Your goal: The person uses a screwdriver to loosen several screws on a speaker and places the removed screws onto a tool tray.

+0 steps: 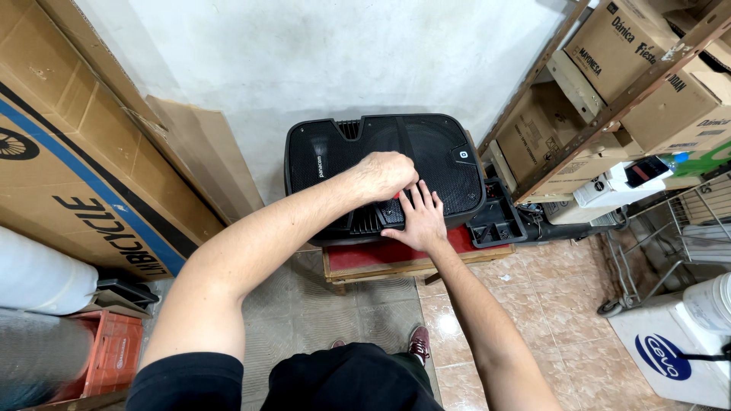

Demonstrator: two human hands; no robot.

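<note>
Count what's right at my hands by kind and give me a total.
Black speaker: 1
Red-topped wooden stool under it: 1
Hands on the speaker: 2, left hand and right hand
Total: 4

Black mesh-grille speaker point(384, 171) under my hands, on a red-topped stool point(381, 259); brown cardboard box point(76, 152), blue stripe.

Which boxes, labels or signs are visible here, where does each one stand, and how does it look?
Large cardboard box: left, leaning, brown with blue-black stripe.
Stacked cartons: metal shelves at right, brown, dark print.
White box: lower shelf, small, dark panel.
White sheet: floor at right, blue oval logo.
</note>
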